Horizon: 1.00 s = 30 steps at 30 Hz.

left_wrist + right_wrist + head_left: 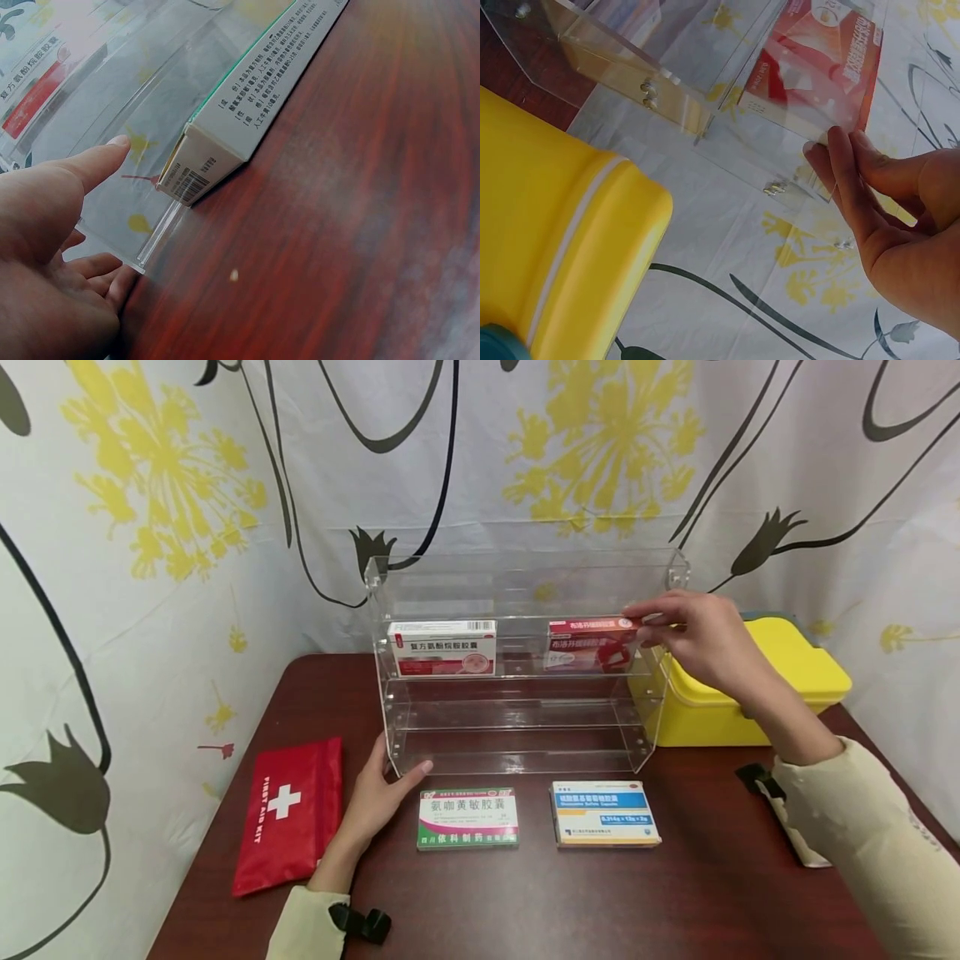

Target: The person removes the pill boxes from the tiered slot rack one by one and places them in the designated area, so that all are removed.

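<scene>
A clear acrylic display rack (517, 764) stands on the table. My left hand (381, 802) holds its lower left side, thumb in front and the other fingers behind the clear panel (112, 210). With fingertips and thumb, my right hand (701, 631) pinches the right end of a red medicine box (588, 645) on the upper tier. The right wrist view shows those fingertips at the corner of the red box (817, 67). To its left on the same tier stands a white-and-red medicine box (444, 649).
In front of the rack lie a green-and-white medicine box (468, 818) and a blue-and-white one (604, 814). A red first aid pouch (288, 814) is at the left. Right of the rack sits a yellow lidded container (712, 722). Patterned curtain (480, 485) hangs behind.
</scene>
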Motion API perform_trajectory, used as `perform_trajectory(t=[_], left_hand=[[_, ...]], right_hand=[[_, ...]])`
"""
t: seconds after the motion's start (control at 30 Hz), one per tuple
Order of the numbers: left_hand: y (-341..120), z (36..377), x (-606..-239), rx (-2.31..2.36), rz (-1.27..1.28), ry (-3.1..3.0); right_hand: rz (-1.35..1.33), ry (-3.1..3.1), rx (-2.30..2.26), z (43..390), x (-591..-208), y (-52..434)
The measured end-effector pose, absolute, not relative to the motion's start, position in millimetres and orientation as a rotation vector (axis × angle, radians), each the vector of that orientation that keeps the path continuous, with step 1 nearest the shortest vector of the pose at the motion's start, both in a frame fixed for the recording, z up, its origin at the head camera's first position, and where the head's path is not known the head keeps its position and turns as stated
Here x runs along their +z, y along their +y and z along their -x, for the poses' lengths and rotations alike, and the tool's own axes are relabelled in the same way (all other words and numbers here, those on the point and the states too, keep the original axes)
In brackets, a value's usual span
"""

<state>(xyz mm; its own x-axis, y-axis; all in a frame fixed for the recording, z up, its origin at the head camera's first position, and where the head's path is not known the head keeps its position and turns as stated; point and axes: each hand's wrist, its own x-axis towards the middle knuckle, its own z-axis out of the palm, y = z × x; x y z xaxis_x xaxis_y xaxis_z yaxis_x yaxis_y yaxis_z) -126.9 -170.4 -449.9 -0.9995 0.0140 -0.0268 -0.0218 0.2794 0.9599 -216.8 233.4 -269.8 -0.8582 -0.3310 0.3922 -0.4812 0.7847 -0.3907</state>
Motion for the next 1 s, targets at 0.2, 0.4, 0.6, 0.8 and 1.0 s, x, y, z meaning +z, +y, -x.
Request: perform_trajectory(t=[0.2,0.4,0.6,0.8,1.0], left_hand=[[-170,126,-451,1.893,-0.024,2.491],[-169,126,-452,1.910,-0.045,2.496],[-169,125,-451,1.906,-0.037,2.495],[-168,125,-450,1.896,-0.036,2.505],[-168,125,-449,1.889,-0.021,2.514]], right_hand=[[-0.565,-2.684,0.738,215,-266,231],[-0.606,-2.639,0.695,215,-262,232],[-0.606,-2.608,0.706,212,-256,233],[-0.560,-2.588,0.684,208,-250,237],[-0.549,-2.541,0.674,205,-241,240]])
